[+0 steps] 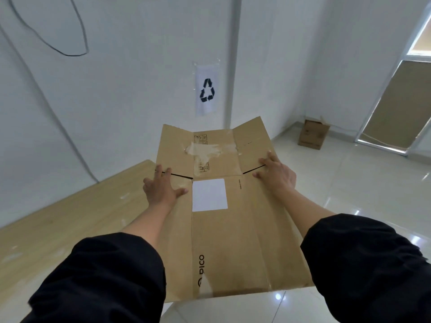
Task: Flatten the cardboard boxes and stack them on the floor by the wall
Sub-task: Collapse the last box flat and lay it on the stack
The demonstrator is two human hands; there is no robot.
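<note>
The flat box [233, 206] was held out in front of the white wall [116, 89], up above the shiny floor [349, 194]. The left hand [161, 190] and right hand [276, 173] lay spread flat on it, fingers straight. Another box [313, 134] stood in the corner.

I'm seeing a flattened cardboard box [233, 217] lying out in front, white label [209, 194] facing up, far flaps bending upward. My left hand [161, 188] is pressing flat on its left side, fingers spread; my right hand [275, 174] is pressing flat on the right side. Another cardboard box [313, 134] is standing on the tiled floor [349, 183] by the wall. A recycling sign [206, 90] is hanging on the wall; a wooden tabletop [70, 224] is sitting at left.
</note>
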